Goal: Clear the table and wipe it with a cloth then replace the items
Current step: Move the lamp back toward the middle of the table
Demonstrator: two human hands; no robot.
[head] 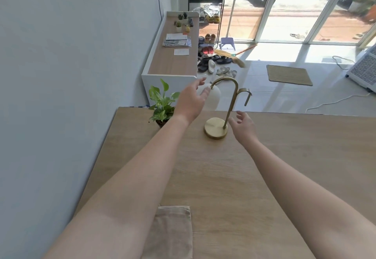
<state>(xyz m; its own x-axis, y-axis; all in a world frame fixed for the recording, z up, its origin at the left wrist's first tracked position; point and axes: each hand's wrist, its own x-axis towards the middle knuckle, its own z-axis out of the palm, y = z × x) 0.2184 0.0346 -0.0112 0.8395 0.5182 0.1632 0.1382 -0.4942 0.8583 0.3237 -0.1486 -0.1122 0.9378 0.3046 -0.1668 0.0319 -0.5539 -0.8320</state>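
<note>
Between both hands: lamp (221,114), stem upright; right hand (243,127) nearer stem, left hand (191,102) at shade; both grips apart, empty.

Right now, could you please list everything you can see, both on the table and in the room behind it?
table: one, light wood, foreground
lamp: one, brass stand with white shade, far side of the table
potted plant: one, green, far left of the table
cloth: one, beige, folded, near edge of the table
sideboard: one, white with wood top, along the left wall; small plants and papers on it
shoes: many, mixed colours, on the floor beside the sideboard
shoe rack: one, black, by the glass doors
broom: one, yellow, on the floor
doormat: one, tan, on the floor
hands: two, bare; left hand open by the shade, right hand open by the stem
</note>
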